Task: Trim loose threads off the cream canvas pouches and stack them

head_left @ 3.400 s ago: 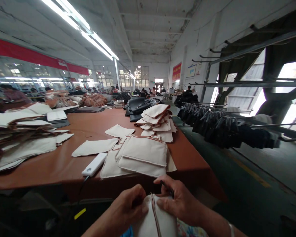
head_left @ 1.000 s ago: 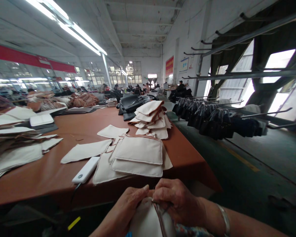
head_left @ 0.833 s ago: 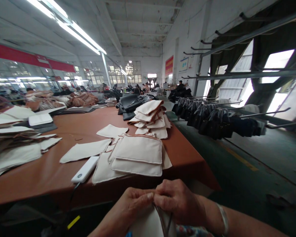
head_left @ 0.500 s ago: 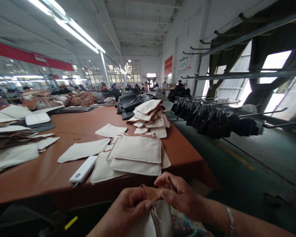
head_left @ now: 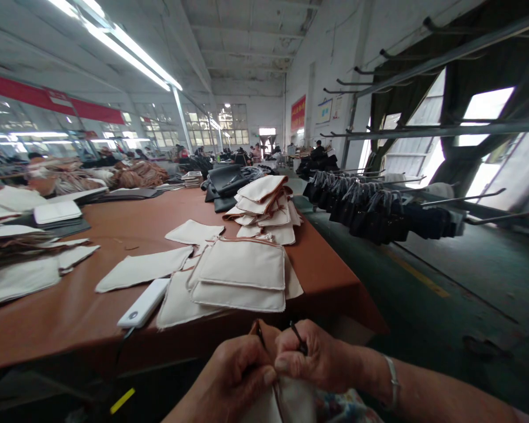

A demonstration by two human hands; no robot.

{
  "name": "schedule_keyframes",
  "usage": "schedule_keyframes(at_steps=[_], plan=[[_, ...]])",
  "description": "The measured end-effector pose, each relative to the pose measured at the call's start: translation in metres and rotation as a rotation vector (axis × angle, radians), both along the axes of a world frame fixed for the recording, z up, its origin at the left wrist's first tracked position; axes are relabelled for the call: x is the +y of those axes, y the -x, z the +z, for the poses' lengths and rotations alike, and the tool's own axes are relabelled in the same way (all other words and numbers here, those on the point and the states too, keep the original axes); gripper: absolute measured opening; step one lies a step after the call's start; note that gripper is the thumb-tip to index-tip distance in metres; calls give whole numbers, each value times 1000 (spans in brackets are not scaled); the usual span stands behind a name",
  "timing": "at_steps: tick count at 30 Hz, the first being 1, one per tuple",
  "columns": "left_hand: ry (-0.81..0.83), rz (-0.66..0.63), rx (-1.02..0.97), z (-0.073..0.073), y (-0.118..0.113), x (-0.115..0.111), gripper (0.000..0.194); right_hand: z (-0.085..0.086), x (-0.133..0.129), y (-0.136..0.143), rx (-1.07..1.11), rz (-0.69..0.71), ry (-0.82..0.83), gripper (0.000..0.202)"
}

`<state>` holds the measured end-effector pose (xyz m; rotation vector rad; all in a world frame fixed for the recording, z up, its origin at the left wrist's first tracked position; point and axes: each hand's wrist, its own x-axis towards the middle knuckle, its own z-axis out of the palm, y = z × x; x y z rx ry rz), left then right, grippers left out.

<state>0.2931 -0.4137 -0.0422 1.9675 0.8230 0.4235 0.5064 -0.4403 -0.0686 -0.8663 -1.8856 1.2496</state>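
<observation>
Close to my body, below the table's front edge, my left hand [head_left: 238,373] is closed on a cream fabric piece with brown leather edging [head_left: 291,402]. Fingers and thumb pinch it near the seam. Right beside it, my right hand [head_left: 315,355] is curled shut, thumb and fingertips pressed at the same seam. A slim dark tool [head_left: 298,338] passes through its fingers; its working end is hidden, so its kind is unclear. Brown leather [head_left: 268,336] shows between the two hands. On the table ahead lie stacked cream pieces [head_left: 242,264] with stitched edges.
The brown-covered table [head_left: 136,226] holds a folded cream pile [head_left: 264,202], black material [head_left: 224,182] and a white power bank [head_left: 143,302] with a cable. More cream pieces [head_left: 22,276] lie left. At right, black bags [head_left: 370,214] hang on a metal rack.
My right hand has closed from a looser, more open pose into a tight curl, and has drawn in against the seam by my left hand. The view has shifted slightly.
</observation>
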Motion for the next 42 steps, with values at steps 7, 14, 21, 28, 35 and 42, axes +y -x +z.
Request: schedule_keyframes(at_steps=[7, 14, 21, 28, 35, 42], plan=[[-199, 72, 78, -17, -11, 6, 26, -6, 9, -10, -26, -12, 129, 48], [103, 31, 21, 6, 0, 5, 40, 11, 8, -6, 41, 21, 133, 36], [371, 1, -129, 27, 7, -2, 58, 10, 6, -8, 9, 53, 153, 29], [531, -35, -147, 0, 5, 0, 54, 7, 5, -10, 90, 92, 205, 37], [379, -22, -145, -8, 2, -5, 50, -8, 1, -6, 179, 11, 304, 41], [228, -76, -216, 7, 4, -10, 33, -11, 2, -16, 98, 3, 426, 32]])
